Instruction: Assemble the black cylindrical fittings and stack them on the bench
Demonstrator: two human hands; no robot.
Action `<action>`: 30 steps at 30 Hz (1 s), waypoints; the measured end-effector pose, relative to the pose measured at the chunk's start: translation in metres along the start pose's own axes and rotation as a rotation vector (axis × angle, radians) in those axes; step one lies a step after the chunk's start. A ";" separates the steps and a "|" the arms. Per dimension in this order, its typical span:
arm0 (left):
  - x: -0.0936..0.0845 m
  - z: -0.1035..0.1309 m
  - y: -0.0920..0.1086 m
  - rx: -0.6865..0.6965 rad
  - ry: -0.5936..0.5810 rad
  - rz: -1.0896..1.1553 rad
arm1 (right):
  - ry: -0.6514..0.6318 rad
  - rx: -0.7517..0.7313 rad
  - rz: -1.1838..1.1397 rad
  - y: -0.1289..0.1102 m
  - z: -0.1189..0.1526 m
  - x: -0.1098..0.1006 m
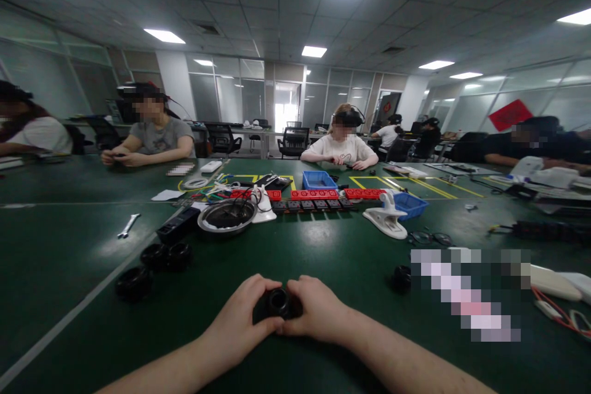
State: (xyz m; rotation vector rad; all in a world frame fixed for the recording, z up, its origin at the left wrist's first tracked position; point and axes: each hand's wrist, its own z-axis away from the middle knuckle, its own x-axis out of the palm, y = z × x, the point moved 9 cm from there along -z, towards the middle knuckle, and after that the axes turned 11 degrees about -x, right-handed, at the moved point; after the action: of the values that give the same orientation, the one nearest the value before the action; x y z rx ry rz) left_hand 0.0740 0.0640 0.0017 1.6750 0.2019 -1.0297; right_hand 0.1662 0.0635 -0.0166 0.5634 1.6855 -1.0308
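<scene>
Between my two hands is a black round part with a hole through its middle [278, 302]; its exact kind does not show. My left hand [244, 311] grips it from the left, thumb in front and fingers behind. From the right, my right hand [316, 311] closes on the same part, and the thumbs nearly meet at its front edge. Similar black ring-shaped parts lie nearby: a large one [133, 283] and two more [154, 255] [179, 255] at left, and another [401, 278] at right.
On the green table [318, 258] lie a wrench [128, 226], a round metal tray [207, 231], a white clamp base [386, 223], blue bins [319, 180] and red strips [314, 194]. Glasses [430, 238] and cables lie to the right. Several people sit around.
</scene>
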 end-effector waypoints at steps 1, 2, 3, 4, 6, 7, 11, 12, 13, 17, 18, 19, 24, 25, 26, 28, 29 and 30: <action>-0.001 -0.001 -0.002 -0.010 0.015 -0.003 | 0.010 0.018 0.046 -0.001 0.001 -0.001; -0.001 -0.001 -0.004 -0.010 0.022 -0.006 | 0.016 0.030 0.066 -0.003 0.001 -0.002; -0.002 -0.002 -0.006 0.001 0.024 -0.009 | 0.023 0.029 0.059 -0.005 0.002 -0.004; -0.002 -0.003 -0.007 0.020 0.020 -0.009 | 0.037 0.012 0.029 -0.007 0.003 -0.006; -0.004 -0.005 -0.009 0.066 0.005 -0.003 | 0.091 -0.057 -0.076 -0.013 0.005 -0.015; -0.004 -0.007 -0.010 0.081 -0.007 -0.005 | 0.127 -0.090 -0.138 -0.015 0.006 -0.020; 0.004 -0.009 -0.011 0.105 -0.074 -0.101 | 0.220 -0.089 -0.231 -0.016 0.009 -0.032; 0.005 -0.008 -0.009 0.106 -0.078 -0.133 | 0.206 -0.081 -0.200 -0.018 0.008 -0.031; 0.007 -0.008 -0.007 0.105 -0.072 -0.157 | 0.178 -0.075 -0.160 -0.021 0.007 -0.028; 0.007 -0.005 -0.001 0.076 -0.040 -0.187 | 0.198 -0.072 -0.115 -0.029 0.007 -0.026; 0.007 -0.004 -0.001 0.069 -0.039 -0.189 | 0.266 -0.070 -0.144 -0.028 0.008 -0.031; 0.007 -0.004 0.000 0.066 -0.041 -0.191 | 0.341 -0.062 -0.186 -0.026 0.010 -0.036; 0.007 -0.004 -0.003 0.056 -0.051 -0.194 | 0.585 0.017 -0.371 0.005 0.016 -0.043; 0.007 -0.005 -0.005 0.043 -0.050 -0.195 | 0.598 0.018 -0.379 0.011 0.016 -0.042; 0.007 -0.005 -0.007 0.032 -0.046 -0.197 | 0.603 0.025 -0.380 0.016 0.015 -0.039; 0.007 -0.006 -0.009 0.027 -0.035 -0.202 | 0.585 0.072 -0.376 0.028 0.013 -0.032; 0.007 -0.006 -0.010 0.031 -0.031 -0.203 | 0.570 0.100 -0.371 0.034 0.013 -0.028; 0.007 -0.006 -0.009 0.038 -0.026 -0.204 | 0.556 0.121 -0.364 0.037 0.012 -0.025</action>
State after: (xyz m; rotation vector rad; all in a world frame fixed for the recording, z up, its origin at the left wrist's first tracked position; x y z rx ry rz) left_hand 0.0753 0.0702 -0.0095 1.6995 0.3438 -1.2130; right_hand 0.2104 0.0753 -0.0083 0.6796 2.2850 -1.3242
